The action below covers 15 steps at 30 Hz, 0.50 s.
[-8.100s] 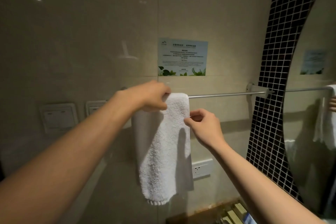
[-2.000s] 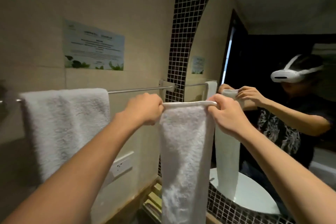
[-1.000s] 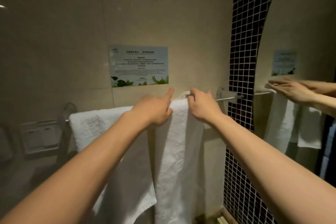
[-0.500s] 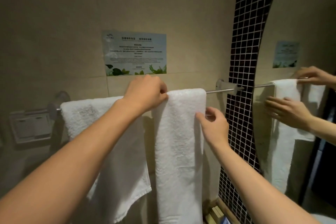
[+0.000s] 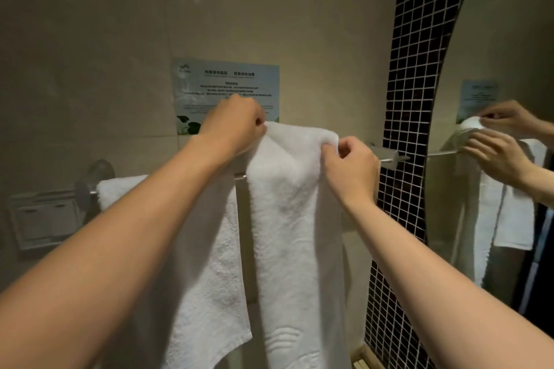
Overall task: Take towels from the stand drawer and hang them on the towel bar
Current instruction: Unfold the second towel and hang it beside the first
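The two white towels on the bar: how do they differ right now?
The right towel is pinched at its top by both the left hand and the right hand; the left towel hangs untouched. The right towel's top is lifted above the towel bar; the left towel's drapes lower. Both are white terry.

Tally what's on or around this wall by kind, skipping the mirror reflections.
White towels: 2, the left towel and the right towel
Hands: 2, left hand and right hand
Towel bar: 1
Wall notice: 1
Switch plate: 1
Total: 7
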### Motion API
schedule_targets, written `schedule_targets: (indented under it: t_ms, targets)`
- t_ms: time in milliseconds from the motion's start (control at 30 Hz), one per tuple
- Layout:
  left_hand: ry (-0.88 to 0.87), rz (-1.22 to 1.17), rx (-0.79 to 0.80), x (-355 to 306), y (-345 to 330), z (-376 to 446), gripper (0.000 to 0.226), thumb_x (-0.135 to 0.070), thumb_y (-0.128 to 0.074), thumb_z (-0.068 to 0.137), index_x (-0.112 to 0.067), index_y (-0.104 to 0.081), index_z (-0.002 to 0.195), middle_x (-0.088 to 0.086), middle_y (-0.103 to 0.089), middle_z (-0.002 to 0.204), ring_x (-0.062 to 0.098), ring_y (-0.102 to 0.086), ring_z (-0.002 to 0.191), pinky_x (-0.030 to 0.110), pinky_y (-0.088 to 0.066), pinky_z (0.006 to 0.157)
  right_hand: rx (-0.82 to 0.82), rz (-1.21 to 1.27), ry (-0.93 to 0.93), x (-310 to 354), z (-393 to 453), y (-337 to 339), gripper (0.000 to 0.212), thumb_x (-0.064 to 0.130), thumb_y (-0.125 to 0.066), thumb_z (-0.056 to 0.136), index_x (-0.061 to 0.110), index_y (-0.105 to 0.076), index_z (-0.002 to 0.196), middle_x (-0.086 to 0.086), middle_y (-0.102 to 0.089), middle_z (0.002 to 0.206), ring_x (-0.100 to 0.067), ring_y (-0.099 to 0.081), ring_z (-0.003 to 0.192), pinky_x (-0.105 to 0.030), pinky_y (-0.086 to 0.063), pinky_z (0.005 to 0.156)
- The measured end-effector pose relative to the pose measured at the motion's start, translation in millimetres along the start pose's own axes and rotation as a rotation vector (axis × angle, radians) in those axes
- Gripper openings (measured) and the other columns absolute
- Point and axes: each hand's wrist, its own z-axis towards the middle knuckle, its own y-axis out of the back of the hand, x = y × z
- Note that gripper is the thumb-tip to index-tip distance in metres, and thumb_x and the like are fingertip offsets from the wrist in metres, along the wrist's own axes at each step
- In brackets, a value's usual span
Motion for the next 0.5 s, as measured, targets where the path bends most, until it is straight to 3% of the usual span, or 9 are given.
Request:
schedule_targets:
  t_ms: [67, 167, 233, 300, 367, 433, 500]
  targets:
    - [-0.002, 0.044, 0.01, -6.8, -0.1, -1.9, 0.013, -0.02, -0.065, 0.086, -0.011, -0.075, 0.082, 0.011, -0.071, 0.083, 0.032, -0.065, 0.076, 0.038, -0.052, 0.065, 0.046, -0.151, 0.001, 4.8, 9.9, -5.6, 0.019, 0.032, -0.058, 0.088, 0.018, -0.07, 0.087, -0.005, -0.074, 0.092, -0.03, -0.063, 0.097, -0.039, -0.036, 0.097]
    - [-0.032, 0.035, 0.016, -18.1, 1.6, -15.5, 0.025, -0.037, -0.064, 0.085, -0.015, -0.072, 0.076, 0.008, -0.068, 0.078, 0.03, -0.063, 0.074, 0.035, -0.049, 0.063, 0.077, -0.263, 0.006, 0.7, 13.7, -13.2, 0.025, 0.029, -0.059, 0.086, 0.02, -0.069, 0.107, -0.004, -0.073, 0.11, -0.028, -0.06, 0.11, -0.038, -0.032, 0.099]
    - [-0.071, 0.026, 0.104, -23.8, 2.0, -27.3, 0.036, -0.049, -0.064, 0.081, -0.015, -0.072, 0.071, 0.006, -0.068, 0.072, 0.027, -0.064, 0.07, 0.034, -0.055, 0.064, 0.054, -0.271, 0.009, -0.1, 13.7, -15.5, 0.032, 0.027, -0.061, 0.084, 0.021, -0.065, 0.115, -0.003, -0.068, 0.116, -0.026, -0.057, 0.115, -0.039, -0.032, 0.101]
    - [-0.096, 0.06, 0.193, -27.1, -1.6, -38.9, 0.038, -0.048, -0.068, 0.08, -0.013, -0.066, 0.064, 0.006, -0.064, 0.067, 0.027, -0.063, 0.068, 0.033, -0.054, 0.062, 0.031, -0.254, -0.002, 0.4, 14.6, -15.2, 0.033, 0.028, -0.063, 0.082, 0.021, -0.062, 0.114, -0.004, -0.065, 0.117, -0.026, -0.056, 0.117, -0.041, -0.032, 0.102]
    - [-0.104, 0.047, 0.216, -26.3, -5.9, -44.7, 0.032, -0.038, -0.071, 0.083, -0.015, -0.062, 0.063, 0.006, -0.061, 0.068, 0.028, -0.062, 0.07, 0.032, -0.05, 0.061, -0.021, -0.181, -0.024, -2.7, 9.3, -10.3, 0.029, 0.034, -0.065, 0.083, 0.02, -0.06, 0.108, -0.004, -0.064, 0.113, -0.026, -0.058, 0.112, -0.043, -0.035, 0.103]
    - [-0.11, -0.002, 0.202, -22.4, -7.6, -45.5, 0.021, -0.031, -0.07, 0.086, -0.013, -0.076, 0.076, 0.007, -0.07, 0.075, 0.025, -0.064, 0.071, 0.032, -0.051, 0.063, -0.081, 0.018, -0.116, -15.1, -4.9, -3.5, 0.026, 0.04, -0.063, 0.086, 0.019, -0.06, 0.101, -0.001, -0.064, 0.105, -0.023, -0.061, 0.102, -0.046, -0.044, 0.1]
    - [-0.117, -0.042, 0.181, -18.8, -8.9, -45.6, 0.02, -0.028, -0.069, 0.088, -0.013, -0.082, 0.091, 0.006, -0.076, 0.082, 0.023, -0.067, 0.073, 0.034, -0.057, 0.068, -0.042, 0.197, -0.23, -33.4, -29.5, 1.7, 0.026, 0.043, -0.06, 0.09, 0.02, -0.063, 0.1, 0.003, -0.066, 0.097, -0.019, -0.063, 0.095, -0.044, -0.052, 0.094]
